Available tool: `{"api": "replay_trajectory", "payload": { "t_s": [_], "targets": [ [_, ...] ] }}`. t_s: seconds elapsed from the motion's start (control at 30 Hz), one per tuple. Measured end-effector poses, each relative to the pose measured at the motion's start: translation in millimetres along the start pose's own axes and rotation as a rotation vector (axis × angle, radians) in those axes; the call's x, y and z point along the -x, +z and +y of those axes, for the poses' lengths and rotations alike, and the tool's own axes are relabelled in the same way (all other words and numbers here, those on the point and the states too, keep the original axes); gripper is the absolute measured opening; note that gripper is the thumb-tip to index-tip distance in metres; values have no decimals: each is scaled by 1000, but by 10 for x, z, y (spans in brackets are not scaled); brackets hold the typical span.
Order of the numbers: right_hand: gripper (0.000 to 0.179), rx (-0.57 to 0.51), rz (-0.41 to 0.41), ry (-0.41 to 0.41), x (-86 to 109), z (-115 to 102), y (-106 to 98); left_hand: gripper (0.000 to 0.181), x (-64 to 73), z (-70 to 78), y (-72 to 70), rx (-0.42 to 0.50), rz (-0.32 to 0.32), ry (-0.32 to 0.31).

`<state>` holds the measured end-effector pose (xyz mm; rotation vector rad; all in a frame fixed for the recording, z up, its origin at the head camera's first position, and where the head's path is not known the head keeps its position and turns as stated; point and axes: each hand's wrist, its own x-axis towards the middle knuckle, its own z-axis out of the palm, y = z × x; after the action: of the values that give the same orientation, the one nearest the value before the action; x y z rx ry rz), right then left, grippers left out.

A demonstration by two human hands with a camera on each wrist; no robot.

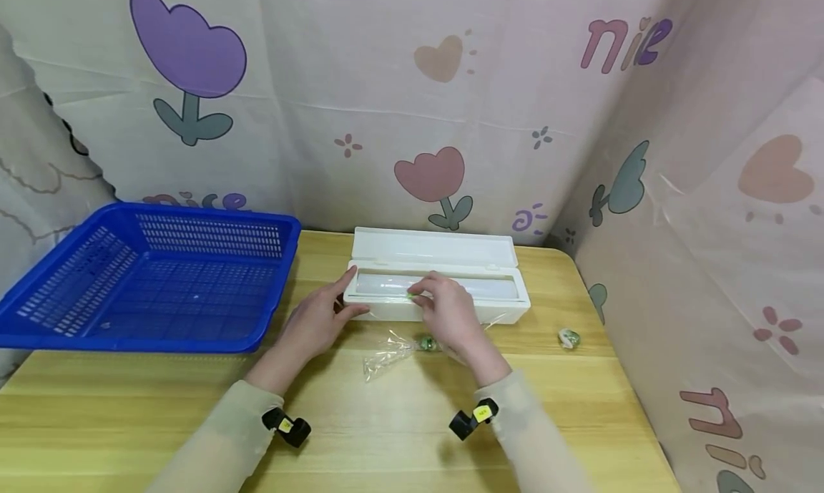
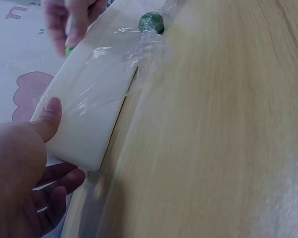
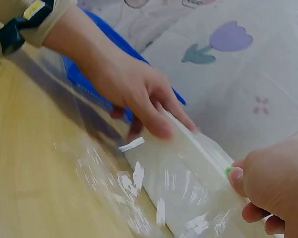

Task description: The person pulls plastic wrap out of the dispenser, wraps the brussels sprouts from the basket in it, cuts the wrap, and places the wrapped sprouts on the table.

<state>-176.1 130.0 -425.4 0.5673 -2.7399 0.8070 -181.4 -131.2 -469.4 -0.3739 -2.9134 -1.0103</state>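
Observation:
A white cling film dispenser [image 1: 380, 311] lies lengthwise on the table, its lid [image 1: 433, 247] raised at the back and a film roll [image 1: 380, 285] inside. My left hand [image 1: 315, 323] grips its left end, thumb on the front face [image 2: 52, 116]. With thumb and fingertips, my right hand [image 1: 449, 311] pinches the small green slide cutter [image 3: 230, 171] at the dispenser's front top edge, near mid-length. Clear film [image 1: 386, 357] hangs down the front onto the table. Within it sits a small round green item [image 2: 151, 23], partly behind my right hand in the head view.
A blue plastic basket [image 1: 267, 314] stands at the left of the wooden table [image 1: 360, 436]. To the right lies a small green-and-white wrapped bundle [image 1: 569, 338]. Patterned curtains [image 1: 309, 64] hang close behind the table and along its right side.

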Motion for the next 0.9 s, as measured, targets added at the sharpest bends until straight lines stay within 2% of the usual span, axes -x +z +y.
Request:
{"api": "replay_trajectory", "payload": {
  "t_s": [0.43,0.9],
  "targets": [
    [15,49,50,46,269,525,-402,86,19,-17,-13,-3,-15,-5],
    [14,112,61,61,551,1077,-844,86,16,-10,-2,-9,-13,7]
  ]
}}
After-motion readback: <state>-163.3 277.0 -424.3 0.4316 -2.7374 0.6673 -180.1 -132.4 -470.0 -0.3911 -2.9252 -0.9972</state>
